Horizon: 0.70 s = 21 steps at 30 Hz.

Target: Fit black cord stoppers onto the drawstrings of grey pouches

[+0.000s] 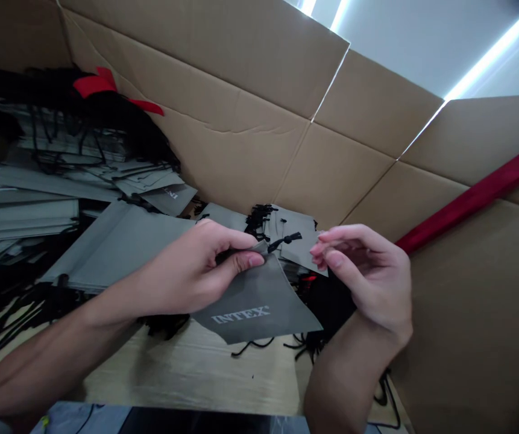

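My left hand pinches the top edge of a grey drawstring bag between thumb and fingers. White "INTEX" lettering is printed on the bag, which hangs below the hand with its lower edge slightly curled. From its top corner a knotted black cord end sticks out to the right. My right hand is held just right of that knot, apart from it. Its fingers are loosely curled, and nothing shows in them.
Stacks of grey bags with black cords lie to the left on a pale wooden table. Another stack stands behind my hands. A red ribbon lies on black cords at back left. Cardboard walls rise behind, with a dark red strip at right.
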Tool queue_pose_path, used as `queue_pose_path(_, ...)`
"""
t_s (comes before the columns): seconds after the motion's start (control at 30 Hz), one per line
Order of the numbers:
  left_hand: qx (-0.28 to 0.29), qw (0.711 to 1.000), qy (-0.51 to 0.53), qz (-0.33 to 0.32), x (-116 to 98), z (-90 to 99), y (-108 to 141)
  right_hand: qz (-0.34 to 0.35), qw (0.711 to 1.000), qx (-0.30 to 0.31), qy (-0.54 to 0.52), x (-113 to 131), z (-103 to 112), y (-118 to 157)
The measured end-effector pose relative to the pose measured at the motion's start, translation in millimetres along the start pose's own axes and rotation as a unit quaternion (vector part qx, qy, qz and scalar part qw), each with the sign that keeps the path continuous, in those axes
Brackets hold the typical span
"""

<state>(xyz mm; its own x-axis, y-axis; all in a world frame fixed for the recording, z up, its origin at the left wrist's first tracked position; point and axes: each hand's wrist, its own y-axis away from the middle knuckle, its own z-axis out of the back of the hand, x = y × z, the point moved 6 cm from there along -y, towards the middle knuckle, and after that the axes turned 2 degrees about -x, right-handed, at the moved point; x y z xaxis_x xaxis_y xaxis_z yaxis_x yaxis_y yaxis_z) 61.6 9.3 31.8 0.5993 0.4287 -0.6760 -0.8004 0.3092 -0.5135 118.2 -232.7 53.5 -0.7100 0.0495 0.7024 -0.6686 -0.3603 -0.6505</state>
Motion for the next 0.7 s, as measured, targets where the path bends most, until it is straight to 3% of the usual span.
queue_pose_path(0.17,0.005,1.000,0.007,0.020,5.3,-1.5,-1.4,0.043,0.997,-0.018,0.066,21.5,4.3,15.6)
queue_pose_path(0.3,-0.023,0.992,0.098,0.074,14.6,-1.6,-5.2,0.076,0.992,-0.015,0.099,31.7,3.9,20.9)
queue_pose_path(0.4,-0.106,0.960,0.226,0.130,31.4,3.6,-10.8,0.128,0.984,0.028,0.122,44.0,2.0,24.6)
queue_pose_path(0.53,-0.223,0.876,0.384,0.190,57.4,11.1,-16.2,0.151,0.946,0.167,0.235,47.6,-12.1,28.0)
queue_pose_path(0.6,-0.234,0.862,0.403,0.197,62.6,11.6,-19.0,0.165,0.932,0.167,0.276,46.0,-15.3,24.4)
queue_pose_path(0.7,-0.230,0.864,0.403,0.195,63.2,7.5,-20.9,0.183,0.940,0.120,0.260,42.9,-14.5,16.6)
